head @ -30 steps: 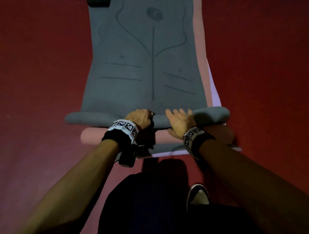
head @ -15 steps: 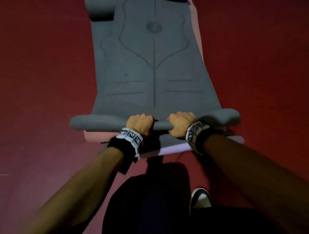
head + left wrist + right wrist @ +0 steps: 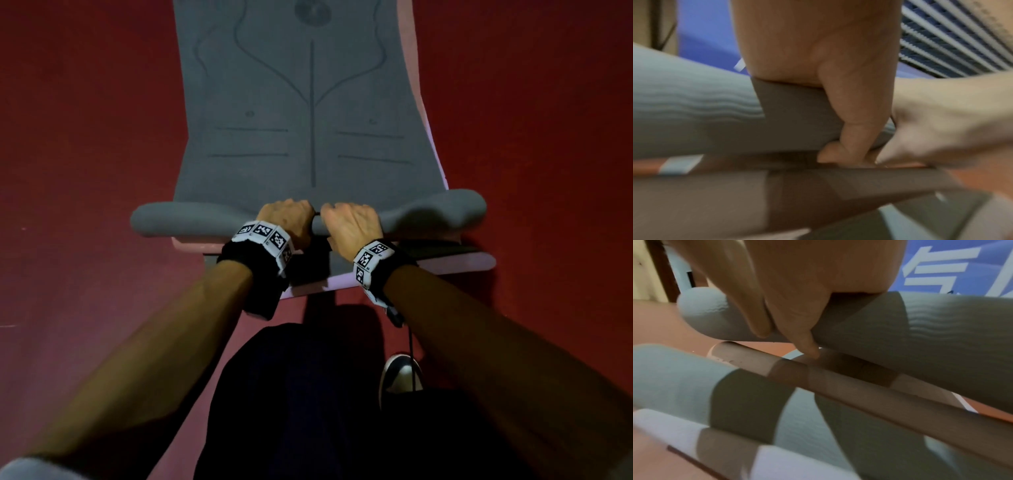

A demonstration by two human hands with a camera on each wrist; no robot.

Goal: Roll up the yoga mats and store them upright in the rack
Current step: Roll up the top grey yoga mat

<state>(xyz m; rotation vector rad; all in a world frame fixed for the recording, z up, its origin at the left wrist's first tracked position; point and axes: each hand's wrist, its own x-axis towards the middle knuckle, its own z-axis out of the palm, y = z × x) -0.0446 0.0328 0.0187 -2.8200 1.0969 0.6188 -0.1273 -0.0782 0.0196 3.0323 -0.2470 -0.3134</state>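
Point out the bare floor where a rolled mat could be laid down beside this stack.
Bare red floor runs left of the grey mat, and more lies right of the pink mat edge. It is crowded at the near end: left hand and right hand grip the grey roll, with layered mat ends and a shoe below.

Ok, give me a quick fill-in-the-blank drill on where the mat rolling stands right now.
1. Both hands grip the rolled end of the ____ mat.
2. The left hand and right hand sit near the roll's ____.
3. Under it lies a ____ mat.
4. The floor is ____.

Missing: grey; middle; pink; red
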